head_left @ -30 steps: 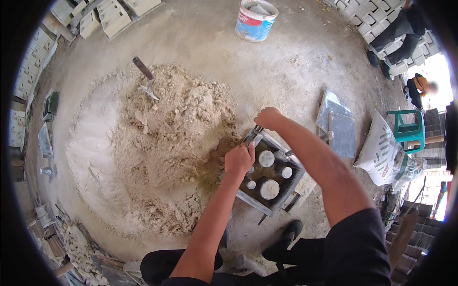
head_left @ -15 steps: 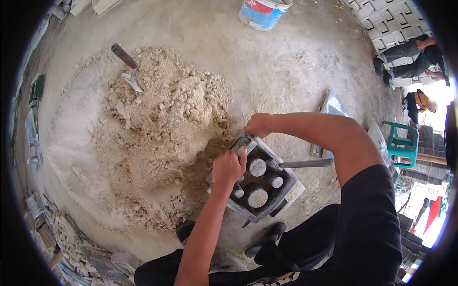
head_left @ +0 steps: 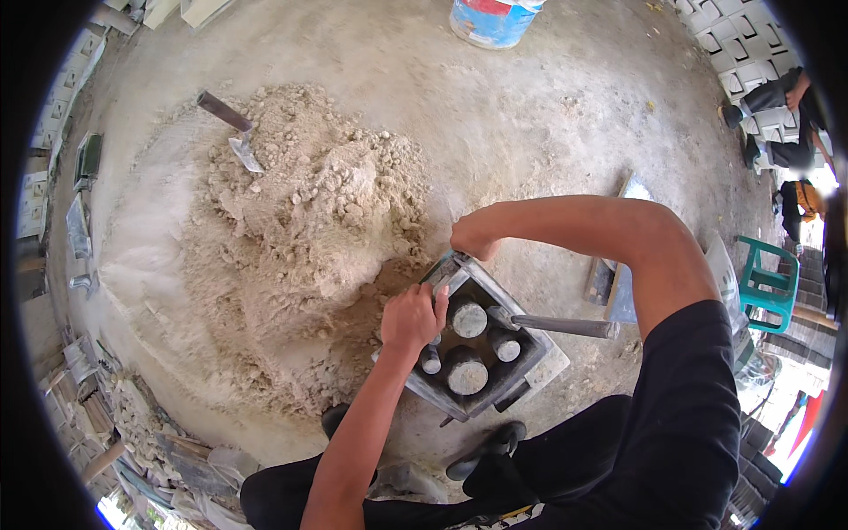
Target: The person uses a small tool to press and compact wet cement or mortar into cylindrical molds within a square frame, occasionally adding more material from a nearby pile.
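Between my feet stands a grey box-shaped metal block mould (head_left: 514, 393), with several round-topped cylinders (head_left: 467, 374) inside it. A long bar handle (head_left: 565, 327) sticks out from its right side. My left hand (head_left: 413, 316) is closed over the mould's far left rim, the thumb lying along the top edge. At the far corner of the mould, my right hand (head_left: 474, 234) is bent into a fist; what its fingers grip is hidden. Left of the mould lies a heap of pale, crumbly sandy mix (head_left: 309, 230). A trowel (head_left: 237, 132) stands stuck in its far side.
A blue and red bucket (head_left: 495, 22) sits at the far edge. Metal plates (head_left: 623, 283) lie beyond my right forearm, near a green plastic stool (head_left: 767, 284). Stacked blocks (head_left: 742, 44) and a seated person (head_left: 777, 115) are at far right. Rubble (head_left: 132, 424) lies at lower left.
The mould has tilted slightly, so more of the cylinders' sides shows. My left hand has shifted a little left and nearer with it. Both hands stay at the mould.
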`<action>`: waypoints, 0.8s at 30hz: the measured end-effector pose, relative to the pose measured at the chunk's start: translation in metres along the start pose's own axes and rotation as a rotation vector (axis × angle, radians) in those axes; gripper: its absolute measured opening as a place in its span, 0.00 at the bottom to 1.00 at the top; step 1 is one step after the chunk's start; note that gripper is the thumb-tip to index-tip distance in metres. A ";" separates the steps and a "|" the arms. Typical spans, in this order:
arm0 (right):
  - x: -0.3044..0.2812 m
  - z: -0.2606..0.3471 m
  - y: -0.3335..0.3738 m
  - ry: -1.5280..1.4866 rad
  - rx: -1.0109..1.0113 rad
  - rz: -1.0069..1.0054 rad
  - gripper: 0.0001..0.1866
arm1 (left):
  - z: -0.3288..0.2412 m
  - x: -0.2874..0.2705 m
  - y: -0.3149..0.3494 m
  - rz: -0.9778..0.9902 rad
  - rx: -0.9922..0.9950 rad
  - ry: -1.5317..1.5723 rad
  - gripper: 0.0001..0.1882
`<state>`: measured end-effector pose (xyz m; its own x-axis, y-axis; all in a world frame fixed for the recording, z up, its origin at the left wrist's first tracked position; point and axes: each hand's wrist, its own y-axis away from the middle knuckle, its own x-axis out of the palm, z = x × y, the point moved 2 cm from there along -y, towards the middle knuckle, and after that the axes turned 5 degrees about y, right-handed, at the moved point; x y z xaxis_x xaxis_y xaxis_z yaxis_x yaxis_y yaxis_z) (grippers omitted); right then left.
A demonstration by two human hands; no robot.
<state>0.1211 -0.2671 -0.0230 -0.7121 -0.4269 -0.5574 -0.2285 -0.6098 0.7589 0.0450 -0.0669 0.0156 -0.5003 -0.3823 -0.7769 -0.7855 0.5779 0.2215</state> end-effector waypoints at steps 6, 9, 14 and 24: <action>0.037 0.015 0.008 0.135 0.063 -0.721 0.09 | 0.001 0.001 0.000 0.023 -0.015 0.011 0.23; 0.052 0.019 0.011 0.281 0.072 -0.932 0.10 | -0.001 -0.001 0.000 0.026 -0.014 0.001 0.23; 0.043 0.008 0.000 0.248 0.089 -0.529 0.11 | 0.000 0.000 0.000 0.035 -0.024 0.010 0.24; 0.012 0.007 0.004 0.030 0.028 -0.236 0.09 | 0.000 0.002 0.000 0.026 -0.017 0.003 0.24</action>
<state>0.1069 -0.2706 -0.0246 -0.6165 -0.2946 -0.7302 -0.4052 -0.6764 0.6150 0.0440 -0.0672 0.0142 -0.5219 -0.3690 -0.7690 -0.7780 0.5756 0.2518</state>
